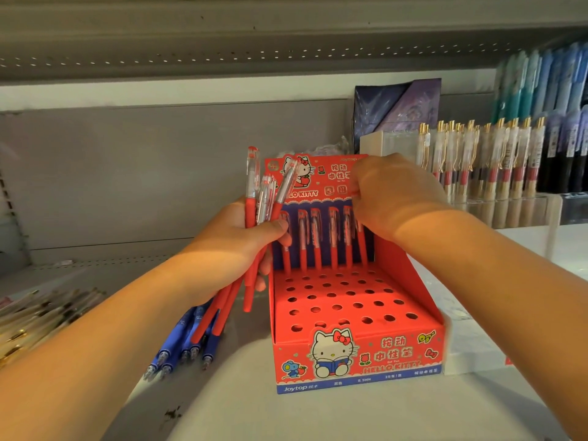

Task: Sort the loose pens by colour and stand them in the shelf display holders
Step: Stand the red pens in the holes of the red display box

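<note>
– Hands first: what is each of mine doing?

– Your left hand point(235, 246) grips a bundle of red pens point(251, 224). Your thumb is clamped across them, the clear caps point up and the red barrels stick out below your palm. Your right hand point(394, 198) is up at the back of the red display box point(350, 354). Its fingers look curled round the top of the rightmost pen point(362, 246) in the back row, though your hand hides the cap.

– And the box itself?

– It stands on the shelf point(302, 418), right in front of you. One row of standing pens point(318, 246), all red, sits in the rearmost holes and leans a little against the blue back panel. Rows of round holes lie nearer you.

– Where are the other colours?

– The blue pens point(181, 345) lie loose on the shelf under your left wrist, just left of the box, with their tips toward you. Further left, a heap of gold-clipped pens point(41, 310) lies flat near the edge of the picture. To the right, behind your right forearm, a clear holder point(509, 208) carries more gold-clipped ones standing upright. Beyond it stand blurred pale-blue and teal pens point(537, 84).
</note>
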Tool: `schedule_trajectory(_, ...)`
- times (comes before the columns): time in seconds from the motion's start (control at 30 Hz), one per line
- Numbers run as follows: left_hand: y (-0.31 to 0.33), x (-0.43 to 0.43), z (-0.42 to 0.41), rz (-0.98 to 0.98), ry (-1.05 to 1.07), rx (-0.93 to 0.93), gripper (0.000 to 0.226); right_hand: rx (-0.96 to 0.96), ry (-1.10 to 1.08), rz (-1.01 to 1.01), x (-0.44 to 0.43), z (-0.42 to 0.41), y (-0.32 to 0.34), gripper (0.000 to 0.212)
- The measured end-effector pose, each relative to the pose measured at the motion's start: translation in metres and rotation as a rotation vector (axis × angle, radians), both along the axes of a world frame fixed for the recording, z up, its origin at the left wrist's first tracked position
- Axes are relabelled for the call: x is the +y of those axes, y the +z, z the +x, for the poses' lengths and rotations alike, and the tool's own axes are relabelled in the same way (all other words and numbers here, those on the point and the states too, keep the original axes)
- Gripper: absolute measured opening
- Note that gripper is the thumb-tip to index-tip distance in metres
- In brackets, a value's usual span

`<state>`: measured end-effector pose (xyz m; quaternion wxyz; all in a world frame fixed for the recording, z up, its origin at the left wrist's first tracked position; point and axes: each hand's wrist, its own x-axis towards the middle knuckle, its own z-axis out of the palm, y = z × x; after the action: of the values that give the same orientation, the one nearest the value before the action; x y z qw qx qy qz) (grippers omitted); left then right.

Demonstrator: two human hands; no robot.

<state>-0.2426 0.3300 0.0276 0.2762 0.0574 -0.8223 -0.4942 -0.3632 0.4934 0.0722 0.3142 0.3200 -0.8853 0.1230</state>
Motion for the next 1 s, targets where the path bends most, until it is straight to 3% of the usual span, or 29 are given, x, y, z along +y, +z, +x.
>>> schedule_trajectory(0.43,-0.001,-0.005,-0.002,-0.004,0.001,0.009,0.018,0.065,-0.04,0.017,0.003,-0.002,0.004,0.025)
schedule_trajectory(1.0,-0.003,0.003,0.001,0.028,-0.017,-0.04,0.009,-0.048,0.017,0.136,0.001,0.002,0.001,0.027)
